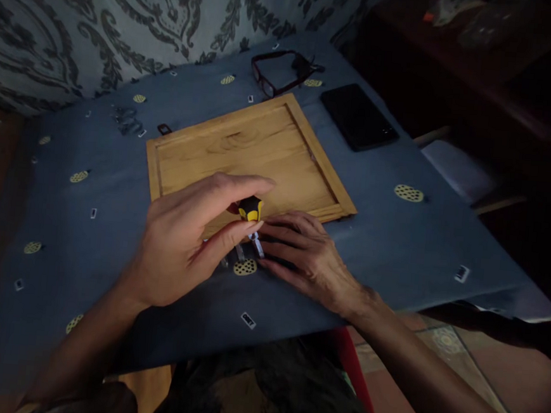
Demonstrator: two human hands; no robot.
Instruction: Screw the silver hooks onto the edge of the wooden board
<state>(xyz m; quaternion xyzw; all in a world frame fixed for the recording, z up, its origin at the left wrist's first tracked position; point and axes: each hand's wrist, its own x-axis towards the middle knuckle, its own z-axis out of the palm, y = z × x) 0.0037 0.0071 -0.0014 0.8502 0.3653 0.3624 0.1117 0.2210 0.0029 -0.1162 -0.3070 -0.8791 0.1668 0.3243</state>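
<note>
Yellow and black, the tool [251, 210] sits in the left hand's [177, 240] pinched fingers at the wooden panel's [241, 156] near edge. I cannot tell the right hand's [316, 260] grip; a tilted tool might slip, scratching wood.

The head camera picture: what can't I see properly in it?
Framed brown wooden board, head view: near edge partly behind left hand and right hand.
Yellow-and-black handle, head view: partly covered by left fingers.
Silvery metal strip, head view: blurred, too small to name.
Dark object beside dark-framed glasses, head view: too dim to name.
</note>
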